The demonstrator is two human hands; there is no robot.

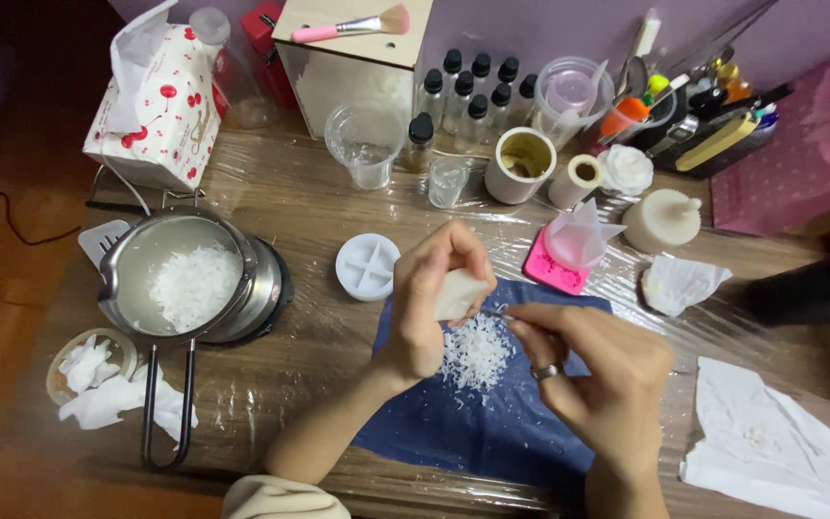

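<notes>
While left hand (431, 298) grips white wax block (459, 293), right hand (588, 370) pinches thin tool over blue cloth (492, 432).

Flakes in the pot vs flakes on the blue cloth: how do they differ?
The pot flakes sit inside a metal pot at the left; the cloth flakes lie loose on the flat blue cloth. The pot pile looks larger; the cloth pile is smaller and scattered at its edges. The cloth pile lies right below the left hand and right hand; the pot pile is untouched. Both are white shavings.

Warm, dim overhead light glares off the plastic-wrapped table (319, 207); edges darken, slightly soft.
</notes>
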